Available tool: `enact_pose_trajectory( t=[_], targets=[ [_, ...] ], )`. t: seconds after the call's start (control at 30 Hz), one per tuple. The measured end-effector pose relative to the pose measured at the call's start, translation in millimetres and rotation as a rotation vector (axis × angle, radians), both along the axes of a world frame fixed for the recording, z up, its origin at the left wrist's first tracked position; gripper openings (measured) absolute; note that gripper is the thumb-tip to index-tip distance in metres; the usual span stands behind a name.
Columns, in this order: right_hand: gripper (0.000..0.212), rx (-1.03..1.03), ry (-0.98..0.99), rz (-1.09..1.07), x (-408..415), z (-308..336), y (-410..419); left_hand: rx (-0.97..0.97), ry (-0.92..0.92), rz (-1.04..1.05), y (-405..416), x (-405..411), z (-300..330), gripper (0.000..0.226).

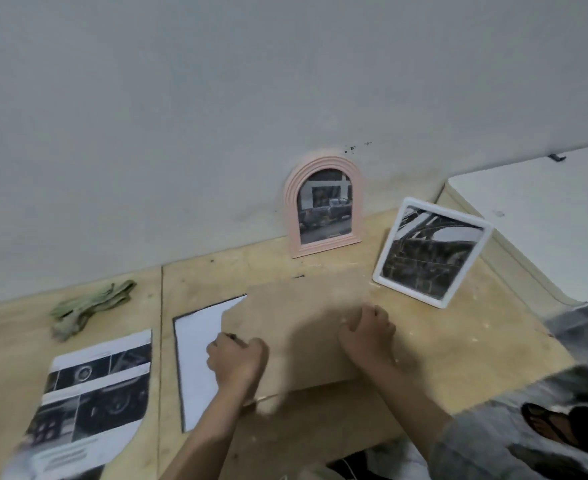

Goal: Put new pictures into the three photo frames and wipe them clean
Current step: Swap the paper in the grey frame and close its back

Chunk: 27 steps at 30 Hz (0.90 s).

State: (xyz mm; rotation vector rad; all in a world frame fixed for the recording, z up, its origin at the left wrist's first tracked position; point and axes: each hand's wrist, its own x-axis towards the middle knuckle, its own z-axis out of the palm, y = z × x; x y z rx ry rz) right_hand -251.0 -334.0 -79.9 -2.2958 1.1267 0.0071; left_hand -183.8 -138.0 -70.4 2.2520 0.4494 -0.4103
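Note:
A brown backing board (pixel 303 327) lies tilted over a dark-edged frame (pixel 179 368) that rests flat on the wooden table (pixel 459 348). The white back of a picture (pixel 195 341) shows at the board's left. My left hand (pixel 237 362) grips the board's left edge with curled fingers. My right hand (pixel 368 330) holds its right edge the same way. The board looks blurred. A pink arched frame (pixel 323 206) stands against the wall with a picture in it. To its right a white rectangular frame (pixel 431 251) leans upright, also holding a picture.
A crumpled green cloth (pixel 88 306) lies at the table's left. Below it is a printed sheet of photos (pixel 91 393) with a piece cut out of its right side. A white surface (pixel 545 220) adjoins the table at the right. My sandalled foot (pixel 552 424) shows below the table edge.

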Motion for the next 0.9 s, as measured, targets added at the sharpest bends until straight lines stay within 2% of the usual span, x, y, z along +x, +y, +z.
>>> enact_pose_trajectory(
  t=[0.27, 0.6, 0.9],
  targets=[
    [0.050, 0.060, 0.109, 0.272, 45.3, -10.3, 56.2, -0.014, -0.045, 0.137, 81.2, 1.1, -18.0, 0.050],
    [0.055, 0.048, 0.177, 0.346, 60.5, -15.4, 62.6, 0.011, -0.127, 0.164, 94.0, -4.8, -34.8, 0.052],
    [0.060, 0.032, 0.222, 0.436, 57.5, -23.7, 60.5, 0.055, -0.121, 0.082, 97.2, -7.5, -42.5, 0.056]
  ],
)
